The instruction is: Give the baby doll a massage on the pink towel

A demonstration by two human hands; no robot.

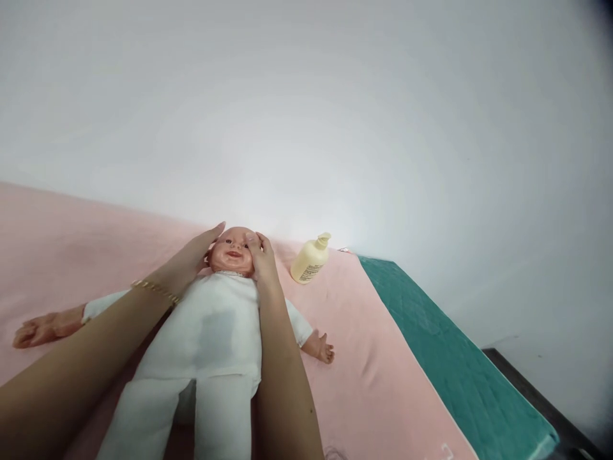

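A baby doll with a white cloth body lies on its back, its hard plastic head at the far end and its arms spread to both sides. My left hand cups the left side of the head, fingers curved behind it and partly hidden. On the other side, my right hand holds the head, with the thumb resting on the face beside the eye. Both forearms reach over or alongside the doll's torso, and a gold bracelet circles my left wrist.
A pale yellow pump bottle stands right of the doll's head, near the wall. Under the doll spreads a pink cloth. Along its right side shows a green mat, with a dark edge beyond.
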